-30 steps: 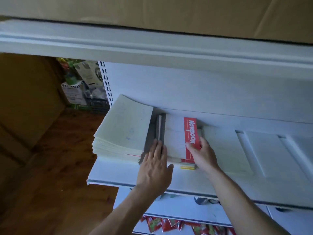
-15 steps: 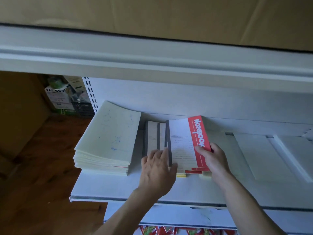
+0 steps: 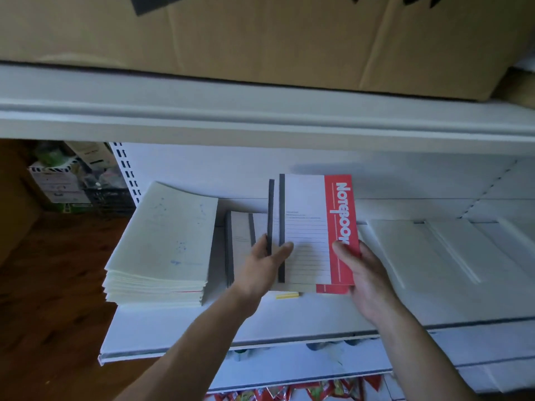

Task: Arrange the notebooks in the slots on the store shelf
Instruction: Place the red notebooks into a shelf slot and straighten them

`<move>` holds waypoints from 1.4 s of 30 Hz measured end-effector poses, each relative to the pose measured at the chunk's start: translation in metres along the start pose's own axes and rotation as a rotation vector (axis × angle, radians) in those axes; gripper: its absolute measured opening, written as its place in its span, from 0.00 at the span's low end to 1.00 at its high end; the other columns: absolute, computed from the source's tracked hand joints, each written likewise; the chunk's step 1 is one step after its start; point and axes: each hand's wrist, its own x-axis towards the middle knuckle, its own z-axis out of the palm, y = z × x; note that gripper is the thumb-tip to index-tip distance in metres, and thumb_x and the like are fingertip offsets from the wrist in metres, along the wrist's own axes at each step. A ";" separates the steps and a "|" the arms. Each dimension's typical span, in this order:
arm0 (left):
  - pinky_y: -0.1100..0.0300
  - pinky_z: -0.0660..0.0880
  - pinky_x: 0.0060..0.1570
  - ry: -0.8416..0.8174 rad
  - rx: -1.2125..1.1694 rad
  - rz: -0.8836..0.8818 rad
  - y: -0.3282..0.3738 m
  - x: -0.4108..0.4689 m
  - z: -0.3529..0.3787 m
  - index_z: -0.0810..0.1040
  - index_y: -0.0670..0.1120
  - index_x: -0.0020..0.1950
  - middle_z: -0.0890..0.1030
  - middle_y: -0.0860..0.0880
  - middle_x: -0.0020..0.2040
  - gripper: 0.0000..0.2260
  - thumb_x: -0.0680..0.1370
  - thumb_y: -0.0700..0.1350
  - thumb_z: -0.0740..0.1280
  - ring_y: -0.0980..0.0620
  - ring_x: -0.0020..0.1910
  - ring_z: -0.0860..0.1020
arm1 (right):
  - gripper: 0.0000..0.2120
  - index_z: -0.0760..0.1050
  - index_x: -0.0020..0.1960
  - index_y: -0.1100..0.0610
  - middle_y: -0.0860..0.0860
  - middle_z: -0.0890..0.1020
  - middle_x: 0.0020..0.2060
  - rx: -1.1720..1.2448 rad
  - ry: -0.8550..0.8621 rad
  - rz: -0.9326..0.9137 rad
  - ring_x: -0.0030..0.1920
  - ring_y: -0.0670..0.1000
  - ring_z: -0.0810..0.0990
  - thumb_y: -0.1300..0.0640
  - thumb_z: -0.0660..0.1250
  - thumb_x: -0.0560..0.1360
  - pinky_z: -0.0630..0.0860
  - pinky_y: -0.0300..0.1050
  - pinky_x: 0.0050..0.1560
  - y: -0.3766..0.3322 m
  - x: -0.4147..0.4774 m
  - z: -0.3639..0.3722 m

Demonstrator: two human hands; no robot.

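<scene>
Nearest, below the red-banded notebook (image 3: 307, 233), the shelf (image 3: 289, 316) is presenting its front lip. The right hand (image 3: 364, 279) is pinching that notebook's lower right corner, thumb on the red strip. The left hand (image 3: 260, 267) is gripping the dark-spined notebook (image 3: 271, 215) standing just left of it, with its thumb touching the red-banded cover. Both books are standing upright, side by side, above a yellow-edged book (image 3: 286, 296) lying beneath.

To do this step well, I judge, the hands should be squaring the two spines together and lowering the bottoms evenly, so no cover is catching or fanning.

Left of the red-banded notebook, grey-spined notebooks (image 3: 240, 247) are lying flat, and farther left a pale stack (image 3: 162, 244) is resting. To its right, the divider slots (image 3: 451, 250) are waiting. Above and behind it, a cardboard box (image 3: 260, 39) is sitting.
</scene>
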 end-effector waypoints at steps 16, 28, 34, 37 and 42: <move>0.55 0.81 0.40 -0.231 -0.101 -0.014 -0.038 -0.036 0.210 0.75 0.51 0.60 0.84 0.49 0.52 0.09 0.83 0.46 0.59 0.49 0.48 0.84 | 0.13 0.73 0.57 0.45 0.43 0.85 0.47 -0.181 0.332 -0.089 0.45 0.44 0.84 0.49 0.69 0.74 0.79 0.36 0.38 -0.016 -0.100 -0.182; 0.44 0.76 0.60 -0.405 -0.020 -0.145 -0.107 -0.070 0.520 0.77 0.49 0.62 0.83 0.49 0.57 0.10 0.83 0.43 0.60 0.47 0.55 0.82 | 0.08 0.70 0.56 0.44 0.41 0.82 0.49 -0.148 0.662 -0.067 0.46 0.40 0.83 0.44 0.60 0.79 0.76 0.31 0.36 -0.030 -0.197 -0.467; 0.49 0.80 0.46 -0.460 0.004 -0.164 -0.130 -0.057 0.626 0.75 0.51 0.58 0.84 0.49 0.52 0.08 0.83 0.44 0.59 0.49 0.48 0.84 | 0.11 0.70 0.59 0.43 0.43 0.82 0.50 -0.113 0.759 -0.049 0.47 0.41 0.83 0.44 0.60 0.78 0.76 0.32 0.37 -0.030 -0.206 -0.560; 0.45 0.79 0.43 -0.471 0.015 -0.185 -0.142 -0.036 0.674 0.75 0.53 0.60 0.84 0.48 0.53 0.09 0.83 0.45 0.59 0.41 0.51 0.82 | 0.10 0.71 0.58 0.45 0.44 0.83 0.48 -0.127 0.780 -0.023 0.45 0.41 0.83 0.46 0.60 0.79 0.74 0.32 0.37 -0.030 -0.194 -0.609; 0.49 0.80 0.41 -0.503 0.022 -0.177 -0.158 0.020 0.772 0.74 0.50 0.63 0.84 0.46 0.55 0.10 0.82 0.46 0.61 0.41 0.53 0.81 | 0.07 0.73 0.57 0.46 0.46 0.84 0.46 -0.149 0.829 -0.037 0.42 0.40 0.83 0.49 0.61 0.80 0.74 0.30 0.34 -0.048 -0.144 -0.711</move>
